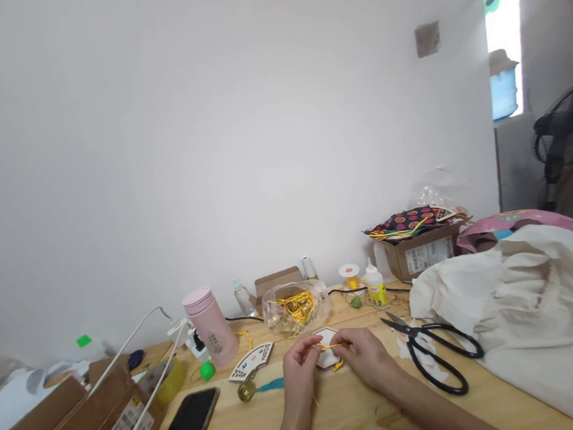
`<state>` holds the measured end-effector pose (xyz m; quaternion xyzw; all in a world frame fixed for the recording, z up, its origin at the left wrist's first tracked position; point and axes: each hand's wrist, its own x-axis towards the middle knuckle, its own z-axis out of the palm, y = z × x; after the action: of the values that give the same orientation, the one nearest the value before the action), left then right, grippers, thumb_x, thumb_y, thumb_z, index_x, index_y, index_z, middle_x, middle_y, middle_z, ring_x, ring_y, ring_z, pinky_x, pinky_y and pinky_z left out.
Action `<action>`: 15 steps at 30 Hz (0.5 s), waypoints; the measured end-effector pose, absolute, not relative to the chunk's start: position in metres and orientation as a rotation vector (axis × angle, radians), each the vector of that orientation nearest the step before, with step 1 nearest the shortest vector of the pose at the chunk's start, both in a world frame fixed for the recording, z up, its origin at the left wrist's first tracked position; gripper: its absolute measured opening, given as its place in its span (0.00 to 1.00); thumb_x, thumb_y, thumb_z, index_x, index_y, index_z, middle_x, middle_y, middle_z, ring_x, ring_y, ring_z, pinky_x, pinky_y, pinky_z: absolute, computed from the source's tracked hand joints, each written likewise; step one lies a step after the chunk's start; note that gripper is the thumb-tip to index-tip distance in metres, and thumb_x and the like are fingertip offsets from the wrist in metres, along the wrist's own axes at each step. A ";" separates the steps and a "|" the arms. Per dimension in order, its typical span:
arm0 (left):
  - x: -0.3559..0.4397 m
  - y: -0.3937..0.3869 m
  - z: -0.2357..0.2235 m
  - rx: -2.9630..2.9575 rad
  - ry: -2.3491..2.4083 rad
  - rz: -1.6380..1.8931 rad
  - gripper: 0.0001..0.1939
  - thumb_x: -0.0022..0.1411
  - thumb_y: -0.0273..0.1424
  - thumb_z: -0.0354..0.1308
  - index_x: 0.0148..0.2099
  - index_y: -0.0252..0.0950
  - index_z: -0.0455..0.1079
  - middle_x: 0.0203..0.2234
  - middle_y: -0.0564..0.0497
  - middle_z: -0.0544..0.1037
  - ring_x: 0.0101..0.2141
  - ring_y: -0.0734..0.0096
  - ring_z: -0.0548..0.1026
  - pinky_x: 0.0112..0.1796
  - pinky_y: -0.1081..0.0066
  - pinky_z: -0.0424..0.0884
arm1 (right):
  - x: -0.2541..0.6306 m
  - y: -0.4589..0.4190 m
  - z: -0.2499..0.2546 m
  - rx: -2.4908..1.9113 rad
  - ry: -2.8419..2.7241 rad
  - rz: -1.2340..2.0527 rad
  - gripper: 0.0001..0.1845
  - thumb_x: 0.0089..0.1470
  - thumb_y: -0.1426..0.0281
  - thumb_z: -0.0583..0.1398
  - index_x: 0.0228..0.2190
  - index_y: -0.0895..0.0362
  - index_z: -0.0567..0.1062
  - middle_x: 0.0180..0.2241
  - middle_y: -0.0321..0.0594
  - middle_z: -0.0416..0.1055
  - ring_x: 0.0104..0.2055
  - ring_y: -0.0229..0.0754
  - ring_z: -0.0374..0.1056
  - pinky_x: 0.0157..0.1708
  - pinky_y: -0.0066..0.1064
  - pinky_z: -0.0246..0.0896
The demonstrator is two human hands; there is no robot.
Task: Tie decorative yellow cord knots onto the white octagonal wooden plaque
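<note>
Left hand [299, 364]: fingers closed in a pinch on a yellow cord [331, 346], as far as I can read it from here.
Right hand [364, 357]: also pinched shut on that cord, close beside the left.
Under the hands: a white hexagonal tag [327, 360] lies on the wooden worktop [344, 417], partly hidden by the fingers.
Left of the hands: a fan-shaped wooden plaque [252, 362] touches a teal tassel [271, 384].
Right of the hands: black-handled scissors [432, 353] lie open.
Behind the hands: I see a clear plastic bowl [297, 310] holding more cord, and a pink flask [211, 327].
</note>
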<state>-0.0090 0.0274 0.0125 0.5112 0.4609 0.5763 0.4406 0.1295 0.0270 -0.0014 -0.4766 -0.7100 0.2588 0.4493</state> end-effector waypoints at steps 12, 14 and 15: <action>-0.008 0.030 0.006 1.355 1.014 1.276 0.08 0.40 0.30 0.60 0.27 0.31 0.72 0.21 0.49 0.76 0.25 0.69 0.71 0.29 0.73 0.65 | 0.122 0.034 -0.006 -0.974 -1.455 1.108 0.07 0.38 0.70 0.56 0.20 0.61 0.72 0.19 0.34 0.68 0.23 0.35 0.61 0.23 0.24 0.54; -0.007 0.031 0.005 1.344 1.010 1.258 0.10 0.39 0.31 0.61 0.27 0.31 0.72 0.21 0.48 0.76 0.24 0.70 0.71 0.28 0.73 0.65 | 0.122 0.034 -0.006 -0.990 -1.456 1.089 0.07 0.38 0.70 0.56 0.20 0.62 0.72 0.19 0.34 0.68 0.23 0.35 0.61 0.23 0.24 0.54; -0.008 0.031 0.005 1.337 1.015 1.254 0.10 0.39 0.32 0.61 0.26 0.31 0.71 0.20 0.49 0.75 0.23 0.70 0.71 0.28 0.74 0.65 | 0.122 0.035 -0.007 -0.994 -1.459 1.081 0.07 0.38 0.70 0.56 0.20 0.62 0.72 0.19 0.35 0.68 0.23 0.35 0.61 0.24 0.25 0.54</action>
<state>-0.0076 0.0315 0.0047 0.5528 0.4196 0.5185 0.4995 0.1224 0.0349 -0.0073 -0.4128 -0.6060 0.4489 0.5108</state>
